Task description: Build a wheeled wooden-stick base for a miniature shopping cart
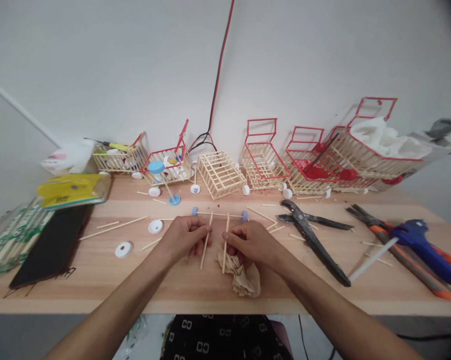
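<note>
My left hand (184, 237) pinches a thin wooden stick (206, 241) that lies on the wooden table (135, 280) and points away from me. My right hand (250, 242) pinches a second, parallel stick (226, 243) just to the right of it. Both sticks reach up to a crosswise stick axle (218, 214) with a blue cap at each end. A crumpled brown tissue (242, 275) lies under my right hand, near the table's front edge.
Black shears (311, 235), orange-handled pliers (394, 250) and a blue glue gun (424, 245) lie to the right. Several stick-built carts with red frames (261, 157) line the wall. White bottle caps (155, 226), loose sticks, a black slab (49, 245) and a chopstick pack (11, 237) sit left.
</note>
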`<act>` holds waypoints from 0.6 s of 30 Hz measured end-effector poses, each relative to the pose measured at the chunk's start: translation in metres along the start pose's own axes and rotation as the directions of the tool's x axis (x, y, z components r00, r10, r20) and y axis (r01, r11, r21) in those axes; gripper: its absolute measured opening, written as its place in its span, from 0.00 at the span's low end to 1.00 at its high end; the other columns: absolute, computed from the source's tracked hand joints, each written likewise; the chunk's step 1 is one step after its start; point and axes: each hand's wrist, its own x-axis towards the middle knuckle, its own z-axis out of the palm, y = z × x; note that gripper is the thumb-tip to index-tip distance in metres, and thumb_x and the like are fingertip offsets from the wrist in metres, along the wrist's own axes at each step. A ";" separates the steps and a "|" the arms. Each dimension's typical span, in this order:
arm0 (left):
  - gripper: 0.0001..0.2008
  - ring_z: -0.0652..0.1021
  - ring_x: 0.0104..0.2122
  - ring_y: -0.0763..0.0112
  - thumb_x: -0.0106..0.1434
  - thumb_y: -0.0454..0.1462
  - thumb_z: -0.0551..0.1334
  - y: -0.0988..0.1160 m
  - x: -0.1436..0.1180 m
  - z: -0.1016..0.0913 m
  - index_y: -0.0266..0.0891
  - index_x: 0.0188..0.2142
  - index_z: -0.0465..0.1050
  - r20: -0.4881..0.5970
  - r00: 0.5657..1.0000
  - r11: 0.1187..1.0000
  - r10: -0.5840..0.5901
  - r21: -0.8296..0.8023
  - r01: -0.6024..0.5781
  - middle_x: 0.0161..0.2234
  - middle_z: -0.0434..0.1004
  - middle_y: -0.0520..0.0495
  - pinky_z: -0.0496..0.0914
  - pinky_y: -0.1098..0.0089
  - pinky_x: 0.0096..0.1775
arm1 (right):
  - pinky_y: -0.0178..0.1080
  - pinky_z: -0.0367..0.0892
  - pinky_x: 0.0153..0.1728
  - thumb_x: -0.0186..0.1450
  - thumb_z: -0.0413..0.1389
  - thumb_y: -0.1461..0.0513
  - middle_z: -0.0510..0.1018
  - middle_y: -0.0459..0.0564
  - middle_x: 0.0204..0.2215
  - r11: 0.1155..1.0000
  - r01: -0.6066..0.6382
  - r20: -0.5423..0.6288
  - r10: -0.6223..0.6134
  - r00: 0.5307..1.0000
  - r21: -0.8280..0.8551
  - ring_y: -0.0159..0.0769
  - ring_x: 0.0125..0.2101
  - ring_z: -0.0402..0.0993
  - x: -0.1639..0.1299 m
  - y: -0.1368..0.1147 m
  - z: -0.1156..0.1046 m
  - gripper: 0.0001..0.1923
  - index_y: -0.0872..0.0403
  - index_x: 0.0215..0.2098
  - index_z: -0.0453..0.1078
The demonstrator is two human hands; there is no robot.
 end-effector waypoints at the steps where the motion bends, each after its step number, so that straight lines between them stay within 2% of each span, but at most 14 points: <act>1: 0.12 0.63 0.09 0.81 0.58 0.42 0.61 -0.002 0.001 -0.001 0.35 0.25 0.71 0.006 1.000 1.000 0.008 0.011 -0.008 0.14 0.70 0.53 0.56 0.79 0.13 | 0.29 0.60 0.15 0.64 0.52 0.54 0.74 0.46 0.18 1.000 0.001 -0.001 -0.001 1.000 -0.001 0.28 0.15 0.68 0.000 0.000 0.000 0.18 0.54 0.20 0.67; 6: 0.12 0.63 0.09 0.80 0.57 0.43 0.61 -0.009 0.004 -0.004 0.35 0.28 0.71 0.022 0.999 0.998 0.035 0.048 -0.036 0.13 0.68 0.54 0.56 0.79 0.13 | 0.29 0.60 0.15 0.64 0.51 0.54 0.75 0.47 0.19 0.999 0.019 -0.003 -0.019 1.000 -0.027 0.28 0.15 0.68 -0.001 0.000 0.000 0.18 0.55 0.20 0.68; 10: 0.11 0.63 0.10 0.81 0.55 0.42 0.61 -0.009 0.003 -0.003 0.34 0.30 0.71 0.005 0.998 0.997 0.056 0.044 -0.056 0.18 0.73 0.52 0.57 0.79 0.13 | 0.29 0.60 0.16 0.65 0.51 0.55 0.74 0.46 0.19 0.998 0.037 -0.012 -0.037 0.999 -0.055 0.27 0.15 0.69 -0.002 0.001 0.000 0.18 0.55 0.20 0.68; 16: 0.11 0.62 0.10 0.83 0.53 0.42 0.62 -0.003 -0.003 0.000 0.35 0.30 0.68 -0.045 0.994 0.993 0.098 -0.064 -0.100 0.20 0.74 0.52 0.53 0.80 0.12 | 0.31 0.61 0.17 0.66 0.48 0.53 0.75 0.46 0.20 1.000 0.020 -0.024 -0.020 0.999 -0.024 0.29 0.16 0.69 -0.003 -0.003 0.002 0.20 0.55 0.23 0.69; 18: 0.11 0.61 0.10 0.84 0.53 0.42 0.62 -0.003 -0.004 0.001 0.36 0.29 0.66 -0.061 0.993 0.988 0.100 -0.109 -0.107 0.20 0.74 0.52 0.51 0.80 0.12 | 0.32 0.62 0.19 0.67 0.46 0.52 0.75 0.46 0.21 0.995 0.050 -0.061 -0.056 0.997 -0.089 0.29 0.17 0.70 -0.006 -0.005 0.001 0.21 0.55 0.24 0.70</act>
